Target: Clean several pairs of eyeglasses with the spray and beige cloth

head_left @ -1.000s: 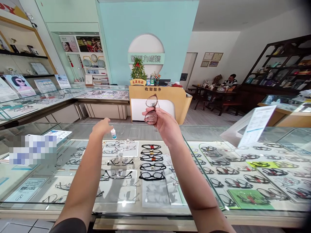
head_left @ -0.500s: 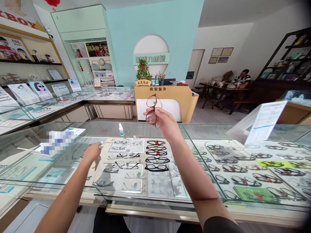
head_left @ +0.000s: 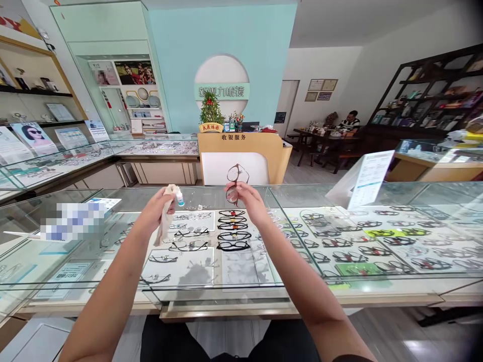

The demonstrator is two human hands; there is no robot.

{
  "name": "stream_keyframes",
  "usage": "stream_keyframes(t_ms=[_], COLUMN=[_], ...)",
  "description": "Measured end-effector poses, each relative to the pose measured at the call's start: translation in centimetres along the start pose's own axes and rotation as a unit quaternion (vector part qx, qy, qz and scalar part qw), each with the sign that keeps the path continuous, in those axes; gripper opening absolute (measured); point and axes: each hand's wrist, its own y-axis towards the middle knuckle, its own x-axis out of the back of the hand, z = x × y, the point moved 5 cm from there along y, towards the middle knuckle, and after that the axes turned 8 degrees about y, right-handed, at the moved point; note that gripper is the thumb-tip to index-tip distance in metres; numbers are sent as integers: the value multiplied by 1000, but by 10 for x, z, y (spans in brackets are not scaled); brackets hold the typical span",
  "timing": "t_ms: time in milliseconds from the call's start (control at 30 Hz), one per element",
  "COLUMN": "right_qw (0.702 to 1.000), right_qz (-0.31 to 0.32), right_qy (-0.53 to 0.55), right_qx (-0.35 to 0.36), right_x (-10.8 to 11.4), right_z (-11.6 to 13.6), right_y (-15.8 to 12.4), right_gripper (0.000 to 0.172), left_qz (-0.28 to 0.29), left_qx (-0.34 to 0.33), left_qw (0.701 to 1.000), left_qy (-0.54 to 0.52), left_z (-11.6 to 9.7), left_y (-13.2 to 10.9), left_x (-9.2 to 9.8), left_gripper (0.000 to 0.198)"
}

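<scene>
My right hand pinches a pair of brown-rimmed eyeglasses in the air above the glass counter. The glasses are turned on end, one lens above the other. My left hand is closed on a beige cleaning cloth, which hangs down from the fingers. Just right of the left hand is a small white spray bottle with a blue label; whether the fingers touch it I cannot tell.
The glass display counter runs across in front of me, with rows of eyeglass frames inside. On top stand a white sign at right and a blurred card at left. Beyond is a wooden cashier desk. A person sits far back.
My left hand has lifted from the left, bringing the cloth up beside the spray bottle. My right hand has lowered slightly with the eyeglasses. The view has turned a little right.
</scene>
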Motion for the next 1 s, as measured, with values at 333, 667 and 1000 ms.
stream_keyframes(t_ms=[333, 667, 1000], right_qw=[997, 999, 995], right_qz=[-66, -38, -6], right_qy=[-25, -3, 39], right_qx=[23, -30, -95], right_x=[34, 33, 14], right_z=[-50, -61, -70], right_y=[-4, -22, -33], right_gripper=[39, 36, 31], left_qz=[28, 53, -2], left_qx=[-79, -40, -82], left_qw=[982, 970, 976], left_qy=[-168, -232, -203], left_z=[-31, 8, 3], left_y=[19, 19, 11], left_x=[-124, -150, -140], left_gripper=[50, 43, 53])
